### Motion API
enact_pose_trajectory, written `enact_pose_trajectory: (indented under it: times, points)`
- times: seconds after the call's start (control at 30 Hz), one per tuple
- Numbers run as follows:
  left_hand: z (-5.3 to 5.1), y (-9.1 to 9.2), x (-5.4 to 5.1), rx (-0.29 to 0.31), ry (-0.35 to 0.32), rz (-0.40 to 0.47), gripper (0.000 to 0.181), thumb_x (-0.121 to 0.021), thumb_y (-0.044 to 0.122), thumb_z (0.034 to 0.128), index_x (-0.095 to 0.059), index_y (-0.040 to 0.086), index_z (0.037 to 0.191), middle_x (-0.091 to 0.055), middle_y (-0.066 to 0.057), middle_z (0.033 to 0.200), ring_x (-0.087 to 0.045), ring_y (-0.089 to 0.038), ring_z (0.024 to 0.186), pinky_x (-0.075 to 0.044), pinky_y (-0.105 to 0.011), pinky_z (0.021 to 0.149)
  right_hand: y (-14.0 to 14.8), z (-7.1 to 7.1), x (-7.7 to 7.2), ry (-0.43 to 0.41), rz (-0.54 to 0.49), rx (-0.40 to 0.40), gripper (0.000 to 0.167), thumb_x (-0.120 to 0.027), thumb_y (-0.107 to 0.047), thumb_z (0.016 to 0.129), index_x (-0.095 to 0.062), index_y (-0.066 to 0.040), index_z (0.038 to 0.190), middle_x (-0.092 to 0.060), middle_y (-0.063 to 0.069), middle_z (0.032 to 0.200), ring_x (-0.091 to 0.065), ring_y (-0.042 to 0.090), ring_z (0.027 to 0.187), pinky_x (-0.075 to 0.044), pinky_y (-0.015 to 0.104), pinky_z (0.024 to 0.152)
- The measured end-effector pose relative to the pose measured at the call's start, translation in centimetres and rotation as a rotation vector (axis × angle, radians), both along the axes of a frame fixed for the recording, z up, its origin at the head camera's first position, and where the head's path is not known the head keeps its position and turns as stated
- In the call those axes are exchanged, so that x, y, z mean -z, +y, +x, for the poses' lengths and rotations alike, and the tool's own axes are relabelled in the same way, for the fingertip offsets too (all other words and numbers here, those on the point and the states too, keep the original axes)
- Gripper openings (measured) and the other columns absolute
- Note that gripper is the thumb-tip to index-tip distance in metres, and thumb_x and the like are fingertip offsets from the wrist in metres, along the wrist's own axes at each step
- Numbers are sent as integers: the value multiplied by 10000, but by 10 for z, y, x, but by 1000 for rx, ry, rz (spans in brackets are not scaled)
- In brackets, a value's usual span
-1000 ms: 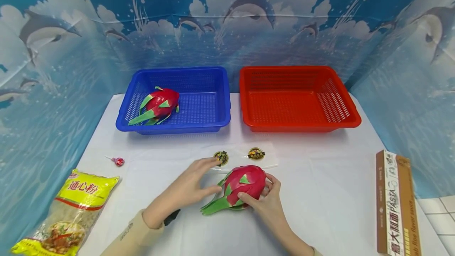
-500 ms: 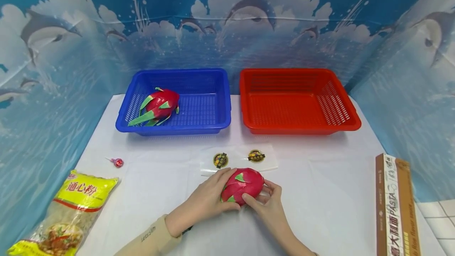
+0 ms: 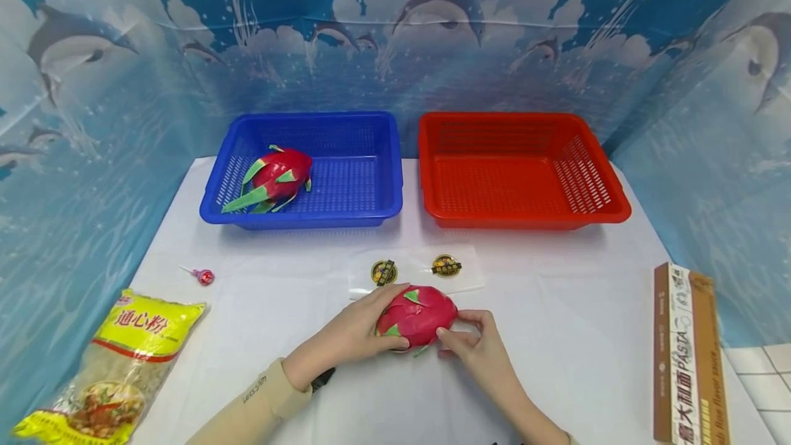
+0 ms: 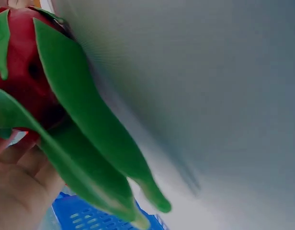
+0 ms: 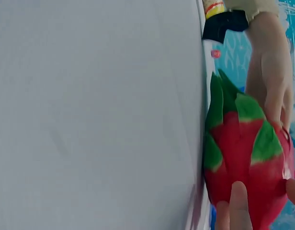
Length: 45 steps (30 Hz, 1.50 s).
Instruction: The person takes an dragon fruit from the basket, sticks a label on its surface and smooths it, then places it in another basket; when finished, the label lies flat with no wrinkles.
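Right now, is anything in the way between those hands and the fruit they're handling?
Nothing visible: the left hand holds the dragon fruit near its leafy end, and the right hand touches the opposite end. The plastic sheet lies beyond the fruit, not between.

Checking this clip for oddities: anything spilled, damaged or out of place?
Nothing is plainly spilled or damaged. The small pinkish-red lollipop lying alone beyond the yellow-and-clear plastic bag might be stray, being loose among bigger goods.
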<state>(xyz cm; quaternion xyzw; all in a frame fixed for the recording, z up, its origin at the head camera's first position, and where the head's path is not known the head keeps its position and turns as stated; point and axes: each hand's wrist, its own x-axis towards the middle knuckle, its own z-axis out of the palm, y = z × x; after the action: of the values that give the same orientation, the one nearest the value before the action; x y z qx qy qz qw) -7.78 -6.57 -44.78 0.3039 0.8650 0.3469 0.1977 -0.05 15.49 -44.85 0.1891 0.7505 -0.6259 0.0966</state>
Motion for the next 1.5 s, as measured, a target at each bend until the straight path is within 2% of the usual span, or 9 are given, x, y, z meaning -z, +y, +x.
enact_pose_trajectory:
  times: [0.17, 0.27, 0.37, 0.5, 0.67, 0.8, 1.1, 1.33, 1.5]
  points:
    - [-1, -1, 1, 4, 6, 11, 821, -747, 457, 847, -326, 270, 1526, -432, -46, 1516, -498, -283, 1317, -527, -491, 958, 15, -12, -2, 33, 55, -7, 376, -697, -136, 913, -510, 3, 1208, -718, 151, 1022, -728, 204, 815, -597, 299, 752]
    - [-2, -1, 1, 11, 13, 23, 816, -752, 438, 848, -331, 263, 1524, -436, -47, 1514, -498, -280, 1320, -518, -499, 969, 26, -26, -7, 75, 125, -21, 301, -668, -128, 934, -564, 12, 1180, -693, 172, 1068, -710, 188, 860, -598, 295, 743]
    - [-3, -1, 1, 16, 6, 28, 813, -759, 416, 847, -332, 266, 1522, -440, -40, 1508, -497, -270, 1319, -521, -489, 965, 38, -45, -13, 130, 247, -81, 278, -652, -143, 949, -604, 12, 1174, -688, 187, 1088, -692, 225, 919, -591, 306, 783]
    - [-3, -1, 2, 22, -10, 25, 803, -758, 407, 850, -329, 285, 1518, -439, -29, 1507, -485, -254, 1325, -529, -471, 955, 49, -75, -17, 221, 410, -204, 292, -647, -164, 952, -639, 1, 1193, -697, 175, 1102, -660, 294, 1010, -570, 384, 857]
    - [-4, -1, 3, 22, -29, 21, 805, -757, 412, 849, -320, 320, 1518, -432, -3, 1518, -474, -236, 1338, -519, -467, 973, 56, -110, -8, 310, 473, -279, 299, -658, -132, 935, -664, 1, 1203, -699, 176, 1129, -646, 333, 1049, -541, 476, 912]
    - [-4, -2, 3, 24, -29, 21, 808, -757, 425, 846, -320, 328, 1518, -441, -7, 1512, -486, -242, 1326, -521, -470, 965, 58, -127, 2, 343, 538, -357, 300, -691, -105, 902, -684, 12, 1179, -684, 204, 1160, -666, 359, 1014, -544, 492, 900]
    - [-5, -2, 4, 19, -24, 26, 807, -756, 446, 841, -330, 321, 1515, -455, -28, 1498, -506, -248, 1297, -533, -461, 943, 57, -146, 12, 303, 681, -546, 354, -761, -120, 830, -707, -10, 1161, -664, 172, 1163, -604, 295, 962, -522, 448, 861]
    - [-5, -2, 1, 14, -45, 13, 814, -757, 449, 839, -321, 340, 1517, -453, -11, 1500, -499, -238, 1303, -538, -437, 936, 55, -147, 10, 285, 737, -590, 305, -796, -122, 801, -745, -55, 1094, -652, 136, 1103, -567, 293, 1016, -475, 479, 924]
    - [-5, -2, 1, 15, -45, 21, 815, -757, 449, 838, -321, 338, 1518, -456, -13, 1497, -502, -238, 1300, -540, -433, 933, 53, -148, 9, 319, 779, -598, 198, -798, -91, 791, -760, -68, 984, -652, 89, 963, -565, 262, 921, -469, 446, 864]
